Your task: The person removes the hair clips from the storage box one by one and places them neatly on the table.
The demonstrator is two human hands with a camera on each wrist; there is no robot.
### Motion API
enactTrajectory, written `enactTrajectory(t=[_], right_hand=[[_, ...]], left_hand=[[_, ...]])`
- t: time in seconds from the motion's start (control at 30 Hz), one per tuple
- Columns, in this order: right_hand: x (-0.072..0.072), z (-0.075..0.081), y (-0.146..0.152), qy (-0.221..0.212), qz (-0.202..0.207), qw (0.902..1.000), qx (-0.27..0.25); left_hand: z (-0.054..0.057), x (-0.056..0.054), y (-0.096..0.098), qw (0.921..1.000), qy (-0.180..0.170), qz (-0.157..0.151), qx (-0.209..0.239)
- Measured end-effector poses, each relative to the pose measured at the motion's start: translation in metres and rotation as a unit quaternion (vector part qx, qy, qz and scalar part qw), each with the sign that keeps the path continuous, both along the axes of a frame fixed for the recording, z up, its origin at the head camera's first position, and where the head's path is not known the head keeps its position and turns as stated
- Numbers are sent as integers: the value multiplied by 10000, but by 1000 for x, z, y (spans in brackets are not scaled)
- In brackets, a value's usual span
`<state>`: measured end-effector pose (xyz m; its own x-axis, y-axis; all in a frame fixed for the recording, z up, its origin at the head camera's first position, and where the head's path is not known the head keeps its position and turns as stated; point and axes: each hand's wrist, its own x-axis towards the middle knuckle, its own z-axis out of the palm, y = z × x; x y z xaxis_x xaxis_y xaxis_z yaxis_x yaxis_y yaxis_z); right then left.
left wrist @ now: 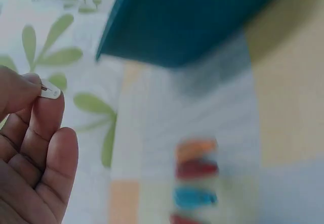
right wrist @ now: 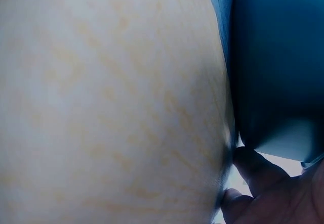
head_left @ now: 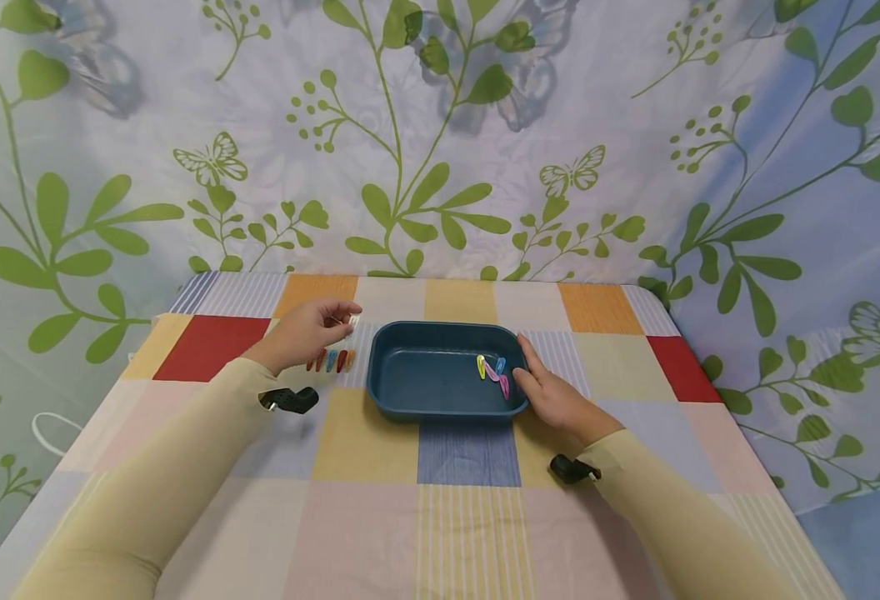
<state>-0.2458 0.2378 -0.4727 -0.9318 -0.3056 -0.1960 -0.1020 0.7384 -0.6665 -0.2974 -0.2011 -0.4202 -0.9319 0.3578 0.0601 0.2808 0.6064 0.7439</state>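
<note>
My left hand [head_left: 303,335] is raised over the table, left of a dark blue tray [head_left: 440,414]. In the left wrist view its thumb and forefinger pinch a small white snap hair clip [left wrist: 51,90]. Below that hand, a row of red, blue and orange hair clips [head_left: 331,360] lies on the cloth. My right hand [head_left: 556,402] grips the right end of the tray, thumb at the rim and fingers along the outer wall. Inside the tray, near its right end, lie several hair clips: yellow [head_left: 481,367], blue [head_left: 500,365] and pink [head_left: 504,387].
A patchwork tablecloth [head_left: 365,533] covers the table. Behind it hangs a leaf-patterned curtain [head_left: 440,242]. A white cable [head_left: 44,433] loops beyond the table's left edge. Each wrist wears a black camera mount, such as the left one [head_left: 297,400].
</note>
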Motion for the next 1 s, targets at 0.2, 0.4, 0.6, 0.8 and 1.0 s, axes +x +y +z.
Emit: enactTrajectory(t=[0.2,0.4,0.6,0.8,1.0], right_hand=[[0,0,0,-17,8,10000,-17],[1,2,-1,18,-4,10000,-58],[2,1,-2,25,10,10000,-73],[2,0,-2,23,-5,10000,-8],[1,1,-2,7,-41,10000,-16]], left_hand=[[-13,0,-32,9989,-187,388,-209],[-29,-3,-58,9952,-416,716,-521],[-40,-3,-72,9919,-669,916,-571],[-48,-3,-78,9891,-761,941,-834],[-52,-4,-81,9853,-972,959,-1024]])
